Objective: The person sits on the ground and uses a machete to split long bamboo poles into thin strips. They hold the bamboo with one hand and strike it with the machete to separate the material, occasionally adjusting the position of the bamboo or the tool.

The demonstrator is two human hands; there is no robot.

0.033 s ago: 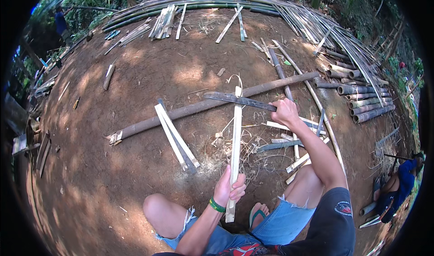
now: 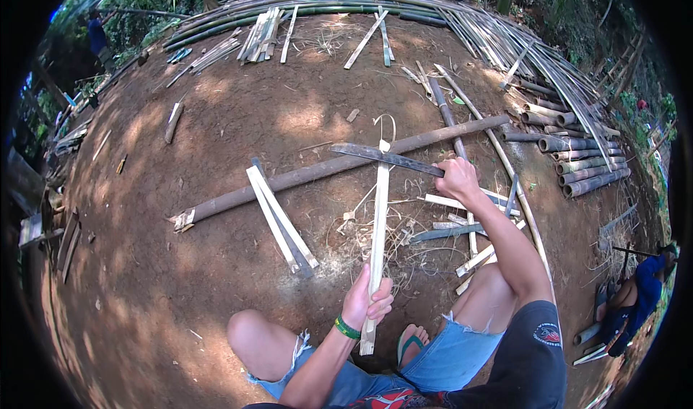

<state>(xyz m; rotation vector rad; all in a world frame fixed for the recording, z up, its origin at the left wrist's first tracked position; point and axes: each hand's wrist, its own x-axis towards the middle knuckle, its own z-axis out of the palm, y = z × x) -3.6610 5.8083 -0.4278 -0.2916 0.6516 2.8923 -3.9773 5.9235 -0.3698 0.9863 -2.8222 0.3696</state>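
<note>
My left hand (image 2: 367,302) is wrapped around the lower part of a pale bamboo strip (image 2: 380,221), which points away from me. In my right hand (image 2: 458,179) is the handle of a machete (image 2: 382,155), its dark blade lying across the strip near the far end. A thin curled shaving (image 2: 388,124) stands up just beyond the blade. Under the strip's far part runs a long brown bamboo pole (image 2: 289,179) on the ground. Loose shavings (image 2: 404,228) are scattered below the strip.
Split bamboo pieces (image 2: 278,214) lie left of the strip, and more cut pieces (image 2: 480,254) by my right knee. Bamboo tubes (image 2: 592,165) are stacked at right; long poles (image 2: 325,8) line the back. A person in blue (image 2: 642,293) sits at far right.
The machete blade has shifted slightly to the right across the strip. The curled shaving has changed shape and leans further right. My left hand's grip stays the same.
</note>
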